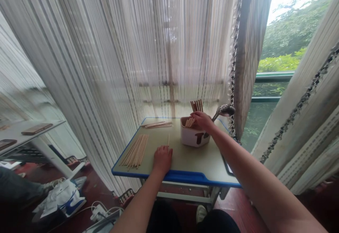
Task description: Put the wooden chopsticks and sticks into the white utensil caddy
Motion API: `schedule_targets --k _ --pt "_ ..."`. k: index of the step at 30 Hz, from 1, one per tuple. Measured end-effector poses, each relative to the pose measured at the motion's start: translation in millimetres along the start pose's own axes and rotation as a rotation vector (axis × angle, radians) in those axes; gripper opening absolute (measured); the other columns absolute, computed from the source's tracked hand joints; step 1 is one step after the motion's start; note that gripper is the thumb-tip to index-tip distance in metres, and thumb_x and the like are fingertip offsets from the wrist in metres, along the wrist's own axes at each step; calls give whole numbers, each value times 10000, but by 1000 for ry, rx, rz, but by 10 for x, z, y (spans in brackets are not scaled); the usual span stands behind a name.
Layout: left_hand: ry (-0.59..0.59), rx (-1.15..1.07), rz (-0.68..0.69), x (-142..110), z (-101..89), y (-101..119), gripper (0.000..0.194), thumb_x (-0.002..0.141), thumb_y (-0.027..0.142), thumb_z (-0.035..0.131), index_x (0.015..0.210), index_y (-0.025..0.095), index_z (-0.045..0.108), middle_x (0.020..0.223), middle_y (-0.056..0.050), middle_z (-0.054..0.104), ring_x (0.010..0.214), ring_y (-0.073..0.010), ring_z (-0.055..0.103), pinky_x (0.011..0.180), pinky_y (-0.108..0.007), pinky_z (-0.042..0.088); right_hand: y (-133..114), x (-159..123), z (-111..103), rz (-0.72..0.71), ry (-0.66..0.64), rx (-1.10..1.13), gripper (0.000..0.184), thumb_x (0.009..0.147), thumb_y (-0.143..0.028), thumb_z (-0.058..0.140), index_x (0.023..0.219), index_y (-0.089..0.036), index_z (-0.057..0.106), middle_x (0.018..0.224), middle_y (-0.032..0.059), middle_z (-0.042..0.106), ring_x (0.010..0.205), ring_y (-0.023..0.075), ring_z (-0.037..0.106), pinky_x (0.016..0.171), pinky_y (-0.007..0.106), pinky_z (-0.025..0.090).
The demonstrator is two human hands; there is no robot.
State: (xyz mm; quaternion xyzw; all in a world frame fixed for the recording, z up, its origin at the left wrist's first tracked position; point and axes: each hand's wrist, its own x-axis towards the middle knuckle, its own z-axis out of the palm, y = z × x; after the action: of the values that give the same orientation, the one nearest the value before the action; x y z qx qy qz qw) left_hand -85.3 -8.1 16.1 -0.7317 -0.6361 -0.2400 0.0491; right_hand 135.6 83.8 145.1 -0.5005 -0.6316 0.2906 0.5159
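Observation:
My left hand (162, 159) rests palm down on the table top, and a thin wooden chopstick (168, 139) stands upright at its fingertips. To its left lies a loose pile of wooden chopsticks (135, 151). A smaller bundle of chopsticks (156, 124) lies at the far edge. My right hand (202, 121) is over the rim of a white caddy (195, 137) holding wooden chopsticks and a speckled spoon (224, 110). The fingers of my right hand are partly hidden at the rim.
The table (185, 166) has a blue edge and stands before string curtains (106, 49). A shelf (26, 132) with flat brown items is at the left. A white plastic bag (62, 197) and cables (102, 213) lie on the red floor, beside a person's leg (16, 187).

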Motion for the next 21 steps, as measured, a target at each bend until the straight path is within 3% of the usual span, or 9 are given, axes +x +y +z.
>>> schedule_targets --k 5,8,11,14,15,17,19,21 --pt "-13 2 7 -13 -27 4 274 863 357 407 916 166 596 954 -115 571 933 -227 507 832 -370 380 47 89 20 5 -81 -10 314 815 -374 432 851 -142 641 850 76 675 735 153 610 637 265 465" --pt "-24 33 -28 -30 -58 5 271 809 381 488 915 157 598 970 -130 565 952 -249 498 828 -385 381 -84 -14 -40 -31 -39 -35 363 844 -406 387 844 -138 633 849 81 673 753 160 609 660 280 473" --pt "-5 96 -191 -42 -69 -3 295 806 363 474 924 126 601 979 -164 559 964 -284 495 800 -399 390 -213 -330 -58 -280 165 -236 289 834 -373 440 918 -166 623 884 73 666 830 187 598 765 340 461" --pt "-18 118 -287 -47 -55 -14 266 832 261 414 943 106 599 974 -177 565 939 -278 517 777 -384 400 -136 -785 120 -591 438 -269 243 847 -269 423 1014 -171 570 1053 109 618 983 205 562 876 386 423" --pt "-25 119 -293 -48 -49 -16 261 839 223 392 945 105 598 968 -177 568 933 -271 525 775 -376 403 -49 -931 225 -663 426 -279 225 838 -250 436 1006 -174 565 1043 109 616 1006 209 554 885 387 421" --pt "-21 124 -306 -50 -41 -20 268 847 157 351 945 103 594 964 -174 569 924 -257 537 773 -359 409 184 -1168 467 -660 347 -319 215 830 -239 446 1000 -176 562 983 100 626 965 202 570 862 366 439" --pt "-2 125 -325 -50 -41 -31 285 850 111 315 943 102 584 964 -164 567 909 -239 547 769 -342 413 427 -1303 689 -501 248 -368 233 846 -244 409 1001 -173 566 897 89 641 859 193 599 786 337 469" --pt "18 103 -335 -51 -45 -56 293 860 96 293 944 110 573 963 -145 565 888 -218 554 769 -326 415 603 -1349 833 -357 60 -430 264 853 -258 390 1032 -182 569 818 62 653 735 179 610 695 305 480"
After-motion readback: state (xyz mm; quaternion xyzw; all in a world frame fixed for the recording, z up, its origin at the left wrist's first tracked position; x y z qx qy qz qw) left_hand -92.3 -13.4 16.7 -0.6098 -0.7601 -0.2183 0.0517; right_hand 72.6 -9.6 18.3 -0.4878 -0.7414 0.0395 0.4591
